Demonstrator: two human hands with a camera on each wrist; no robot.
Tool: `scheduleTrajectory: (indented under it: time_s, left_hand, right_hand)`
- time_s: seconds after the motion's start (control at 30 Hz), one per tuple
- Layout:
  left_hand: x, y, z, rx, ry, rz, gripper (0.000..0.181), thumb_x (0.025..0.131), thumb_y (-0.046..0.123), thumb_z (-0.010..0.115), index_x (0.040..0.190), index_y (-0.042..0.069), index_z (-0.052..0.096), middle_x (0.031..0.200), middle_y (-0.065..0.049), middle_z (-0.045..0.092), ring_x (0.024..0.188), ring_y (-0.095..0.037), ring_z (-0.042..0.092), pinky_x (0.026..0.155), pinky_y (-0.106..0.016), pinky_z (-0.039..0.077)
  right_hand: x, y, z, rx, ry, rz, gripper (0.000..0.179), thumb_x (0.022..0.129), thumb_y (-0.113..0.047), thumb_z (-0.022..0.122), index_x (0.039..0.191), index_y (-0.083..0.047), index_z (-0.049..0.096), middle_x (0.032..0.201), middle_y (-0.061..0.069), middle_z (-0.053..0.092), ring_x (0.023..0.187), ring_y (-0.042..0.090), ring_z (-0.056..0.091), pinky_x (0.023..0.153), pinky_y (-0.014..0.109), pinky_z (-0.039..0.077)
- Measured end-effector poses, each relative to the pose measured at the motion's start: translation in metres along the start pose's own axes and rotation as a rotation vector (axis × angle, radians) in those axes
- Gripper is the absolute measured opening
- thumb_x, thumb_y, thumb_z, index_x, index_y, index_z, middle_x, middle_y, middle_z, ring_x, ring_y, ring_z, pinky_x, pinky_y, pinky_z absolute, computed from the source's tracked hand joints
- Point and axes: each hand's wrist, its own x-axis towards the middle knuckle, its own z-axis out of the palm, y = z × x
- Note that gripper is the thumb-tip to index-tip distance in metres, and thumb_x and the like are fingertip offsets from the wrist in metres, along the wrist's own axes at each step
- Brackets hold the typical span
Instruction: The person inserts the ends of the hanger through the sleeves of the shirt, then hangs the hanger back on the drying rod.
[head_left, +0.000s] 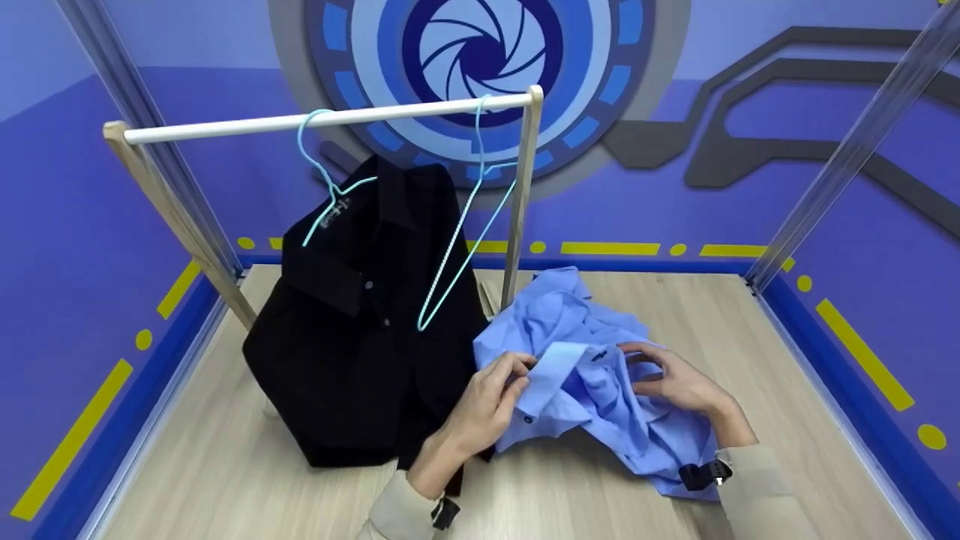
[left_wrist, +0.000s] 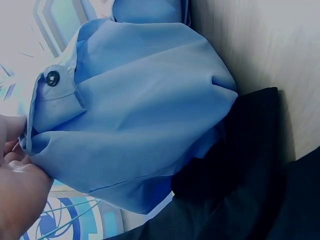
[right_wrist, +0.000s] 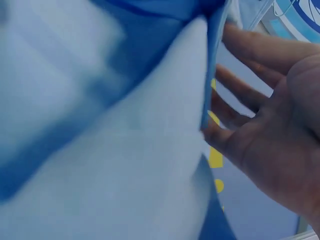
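A rumpled light-blue shirt [head_left: 555, 307] with dark buttons lies on the table, part of it lifted between the two hands. My left hand [head_left: 484, 397] pinches the shirt's edge by a pale band. In the left wrist view, thumb and fingers hold the cloth [left_wrist: 125, 105] close to a buttoned tab [left_wrist: 59, 95]. My right hand [head_left: 679, 379] is at the other side of the shirt, fingers spread with a gap between them and the thumb. In the right wrist view, its fingertips touch the edge of the cloth [right_wrist: 150, 125].
Left of the blue shirt, a black shirt [head_left: 352, 390] hangs on a light-blue hanger [head_left: 315, 161] from the rack's white rail [head_left: 225, 129]. A second, bare hanger [head_left: 450, 262] hangs near the rack's right wooden post [head_left: 521, 202]. Blue printed walls [head_left: 600, 217] surround the wooden table [head_left: 780, 450].
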Motion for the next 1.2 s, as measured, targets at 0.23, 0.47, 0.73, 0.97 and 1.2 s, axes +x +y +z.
scheduleTrajectory:
  time_s: [0.23,0.47,0.73,0.97,1.2]
  left_hand:
    - [0.000,-0.002,-0.001,-0.030,0.010,-0.004,0.009,0.101,-0.001,0.060,0.096,0.005,0.057,0.119,-0.007,0.067,0.102,-0.017,0.064,0.083,-0.029,0.054]
    - [-0.001,-0.005,-0.002,-0.032,0.043,0.015,0.007,0.099,-0.001,0.063,0.096,0.004,0.059,0.114,-0.006,0.067,0.103,-0.018,0.065,0.086,-0.030,0.055]
    - [-0.003,-0.009,-0.003,-0.019,0.052,0.006,0.003,0.099,0.003,0.064,0.099,0.001,0.064,0.106,-0.006,0.068,0.103,-0.018,0.066,0.092,-0.031,0.054]
    - [-0.005,-0.009,-0.004,-0.023,0.019,-0.011,0.010,0.094,-0.001,0.070,0.101,0.003,0.065,0.102,-0.005,0.067,0.101,-0.016,0.065,0.091,-0.032,0.054]
    - [-0.005,-0.009,-0.005,-0.006,-0.039,-0.065,0.013,0.092,-0.001,0.072,0.099,0.005,0.062,0.103,-0.003,0.065,0.101,-0.016,0.063,0.089,-0.033,0.054]
  right_hand:
    - [0.000,0.003,-0.002,0.116,0.028,-0.012,0.049,0.091,0.000,0.076,0.134,0.005,0.053,0.133,0.024,0.058,0.127,0.029,0.053,0.103,0.040,0.047]
    - [0.001,-0.001,-0.003,0.200,0.026,0.021,0.045,0.092,0.001,0.075,0.126,0.009,0.046,0.125,0.026,0.064,0.117,0.016,0.061,0.093,0.025,0.051]
    - [0.001,-0.007,-0.004,0.189,0.113,0.036,0.048,0.092,-0.001,0.075,0.130,0.008,0.049,0.123,0.018,0.064,0.112,0.015,0.063,0.092,0.024,0.051]
    - [0.000,-0.017,-0.005,0.141,0.162,0.044,0.042,0.094,-0.007,0.075,0.131,0.007,0.059,0.123,0.015,0.065,0.113,0.017,0.063,0.093,0.024,0.050]
    - [-0.001,-0.031,-0.010,0.136,0.191,0.002,0.035,0.096,-0.004,0.072,0.127,0.010,0.061,0.119,0.020,0.065,0.108,0.017,0.064,0.093,0.021,0.050]
